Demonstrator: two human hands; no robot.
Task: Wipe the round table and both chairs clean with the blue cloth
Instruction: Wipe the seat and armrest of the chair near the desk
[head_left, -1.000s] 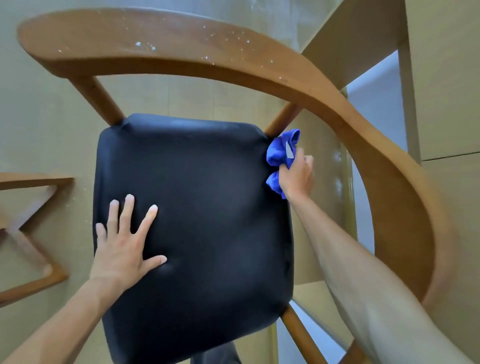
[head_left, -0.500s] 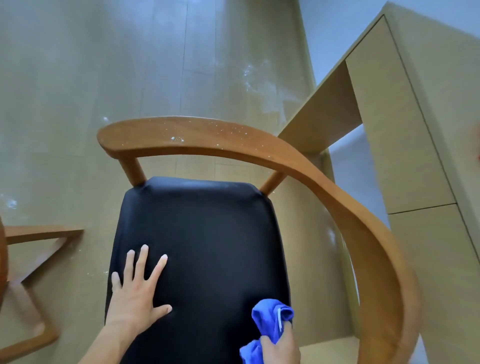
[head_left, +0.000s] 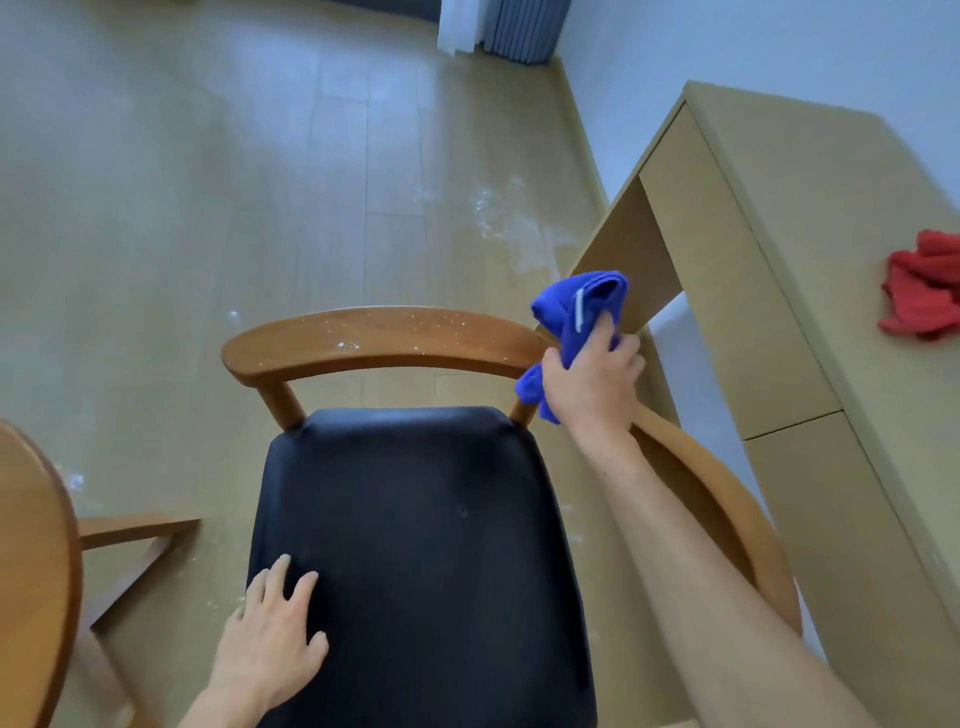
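A: Right hand (head_left: 592, 384) is gripping the bunched blue cloth (head_left: 571, 312) at the speckled chair backrest (head_left: 384, 340).

B: Sweep along the curve; left hand (head_left: 272, 642) stays flat on the seat (head_left: 421, 545), bracing.

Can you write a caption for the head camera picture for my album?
Right hand holds a blue cloth at the dusty chair back; left hand rests on the seat.

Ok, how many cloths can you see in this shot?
2. The blue cloth is bunched in the right hand at the chair's wooden backrest. A red cloth lies on the desk, cut off by the right edge. Others may be out of view.
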